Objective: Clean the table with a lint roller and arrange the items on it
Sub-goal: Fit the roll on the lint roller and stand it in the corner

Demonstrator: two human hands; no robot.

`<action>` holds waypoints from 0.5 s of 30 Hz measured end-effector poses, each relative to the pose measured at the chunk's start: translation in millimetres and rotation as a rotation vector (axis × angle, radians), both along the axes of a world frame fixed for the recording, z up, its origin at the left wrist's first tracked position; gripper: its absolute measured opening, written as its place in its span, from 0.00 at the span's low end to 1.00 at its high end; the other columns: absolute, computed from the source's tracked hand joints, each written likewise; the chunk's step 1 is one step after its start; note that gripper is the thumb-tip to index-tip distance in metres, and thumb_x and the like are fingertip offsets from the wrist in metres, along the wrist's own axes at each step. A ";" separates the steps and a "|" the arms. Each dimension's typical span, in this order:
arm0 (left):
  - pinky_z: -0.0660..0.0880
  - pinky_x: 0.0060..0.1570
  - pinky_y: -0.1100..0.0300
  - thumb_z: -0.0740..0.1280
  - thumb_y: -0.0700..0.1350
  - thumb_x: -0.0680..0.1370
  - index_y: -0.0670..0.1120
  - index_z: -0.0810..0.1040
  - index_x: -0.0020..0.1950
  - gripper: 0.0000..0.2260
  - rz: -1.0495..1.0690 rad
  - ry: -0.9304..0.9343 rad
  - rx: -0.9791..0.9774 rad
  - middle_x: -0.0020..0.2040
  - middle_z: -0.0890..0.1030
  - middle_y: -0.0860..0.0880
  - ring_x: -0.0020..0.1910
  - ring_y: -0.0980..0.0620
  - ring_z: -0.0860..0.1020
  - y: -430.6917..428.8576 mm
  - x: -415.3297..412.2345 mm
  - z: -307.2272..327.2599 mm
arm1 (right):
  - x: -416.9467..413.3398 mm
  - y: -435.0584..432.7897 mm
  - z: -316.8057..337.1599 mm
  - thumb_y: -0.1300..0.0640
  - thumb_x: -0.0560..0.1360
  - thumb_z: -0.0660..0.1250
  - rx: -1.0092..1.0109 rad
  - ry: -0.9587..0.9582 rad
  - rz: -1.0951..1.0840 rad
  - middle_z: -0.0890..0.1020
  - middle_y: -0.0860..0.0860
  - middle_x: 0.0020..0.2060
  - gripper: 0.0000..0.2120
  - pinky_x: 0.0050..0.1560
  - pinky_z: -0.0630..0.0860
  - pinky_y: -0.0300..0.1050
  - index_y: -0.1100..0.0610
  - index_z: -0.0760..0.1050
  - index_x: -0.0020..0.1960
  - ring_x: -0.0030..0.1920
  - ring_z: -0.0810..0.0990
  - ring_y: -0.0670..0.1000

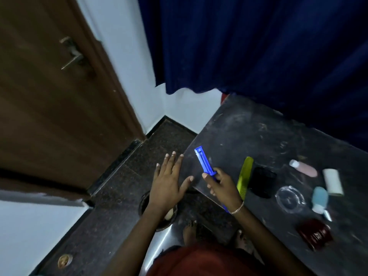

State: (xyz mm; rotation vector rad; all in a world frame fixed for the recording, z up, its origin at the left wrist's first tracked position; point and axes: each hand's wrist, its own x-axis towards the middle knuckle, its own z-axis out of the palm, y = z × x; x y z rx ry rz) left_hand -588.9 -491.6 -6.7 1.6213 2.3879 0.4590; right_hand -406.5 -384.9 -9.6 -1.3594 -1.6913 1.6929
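My right hand grips a blue plastic lint roller frame by its handle, held over the left edge of the dark dusty table; no roll shows on it. My left hand is flat with fingers spread, hovering left of the table edge above the floor. On the table lie a yellow-green comb, a black round container, a clear glass dish, a pink bottle, a white roll, a light blue bottle and a dark red case.
A dark round bin stands on the speckled floor under my left hand. A brown door is at the left, a blue curtain hangs behind the table. My bare feet are below.
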 end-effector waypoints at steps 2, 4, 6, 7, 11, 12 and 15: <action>0.54 0.81 0.43 0.50 0.71 0.82 0.56 0.50 0.84 0.34 -0.082 0.001 0.013 0.85 0.52 0.52 0.85 0.51 0.48 26.2 16.4 6.8 | 21.6 8.3 6.0 0.45 0.75 0.71 0.024 -0.004 -0.081 0.78 0.48 0.27 0.08 0.27 0.71 0.38 0.48 0.78 0.50 0.25 0.74 0.44; 0.53 0.82 0.43 0.49 0.71 0.81 0.56 0.49 0.84 0.35 -0.179 0.003 0.021 0.85 0.51 0.52 0.85 0.51 0.48 54.4 37.9 13.2 | 48.1 18.3 10.5 0.43 0.74 0.71 0.047 0.005 -0.171 0.79 0.49 0.28 0.10 0.26 0.71 0.37 0.47 0.78 0.50 0.25 0.74 0.44; 0.55 0.82 0.42 0.50 0.70 0.81 0.56 0.49 0.84 0.35 -0.273 0.009 0.030 0.85 0.52 0.51 0.85 0.50 0.49 81.7 62.2 17.7 | 76.7 29.2 14.1 0.41 0.73 0.70 0.080 0.002 -0.246 0.80 0.50 0.29 0.12 0.27 0.73 0.40 0.46 0.78 0.52 0.26 0.76 0.44; 0.56 0.82 0.42 0.50 0.70 0.82 0.56 0.50 0.84 0.35 -0.310 0.009 0.035 0.85 0.53 0.51 0.85 0.50 0.50 92.8 72.6 19.5 | 88.5 33.9 15.8 0.40 0.72 0.70 0.099 -0.010 -0.274 0.82 0.50 0.31 0.14 0.30 0.75 0.42 0.47 0.78 0.53 0.28 0.78 0.45; 0.57 0.81 0.40 0.50 0.69 0.82 0.54 0.51 0.84 0.34 -0.494 0.014 0.058 0.85 0.55 0.49 0.85 0.48 0.52 139.1 130.2 26.2 | 150.4 49.2 18.5 0.39 0.71 0.70 0.145 -0.014 -0.464 0.83 0.49 0.32 0.18 0.32 0.75 0.44 0.50 0.79 0.54 0.30 0.80 0.44; 0.58 0.81 0.40 0.51 0.69 0.82 0.54 0.52 0.84 0.34 -0.526 0.017 0.068 0.85 0.55 0.49 0.84 0.48 0.52 147.6 142.9 27.2 | 163.6 51.9 18.6 0.40 0.71 0.71 0.156 -0.026 -0.503 0.82 0.50 0.31 0.18 0.32 0.74 0.44 0.50 0.79 0.54 0.29 0.80 0.45; 0.62 0.79 0.39 0.53 0.68 0.82 0.53 0.53 0.84 0.34 -0.621 0.017 0.082 0.84 0.57 0.48 0.84 0.46 0.55 173.3 190.0 28.7 | 211.0 58.5 20.4 0.42 0.73 0.71 0.195 -0.078 -0.598 0.81 0.48 0.30 0.15 0.37 0.75 0.46 0.51 0.79 0.54 0.30 0.78 0.44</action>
